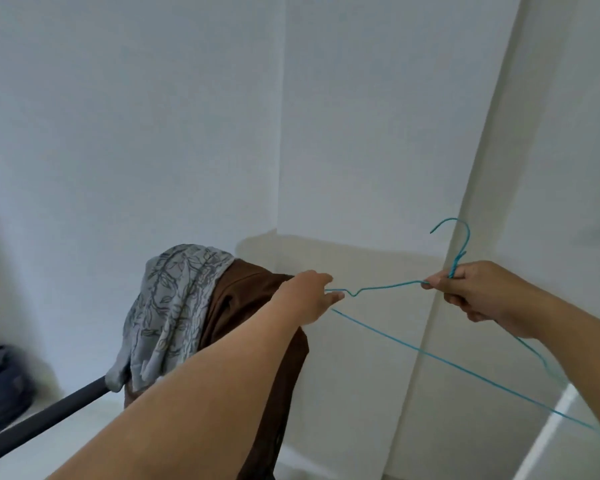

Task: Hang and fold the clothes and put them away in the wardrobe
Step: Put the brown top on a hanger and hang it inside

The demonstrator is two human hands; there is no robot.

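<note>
My right hand at three o'clock grips the blue wire hanger at the twisted neck under its hook. My left hand at centre holds the hanger's far shoulder end between thumb and fingers. Under my left forearm at seven o'clock a brown garment and a grey leaf-print cloth drape over a dark bar. Beyond them stand white walls.
</note>
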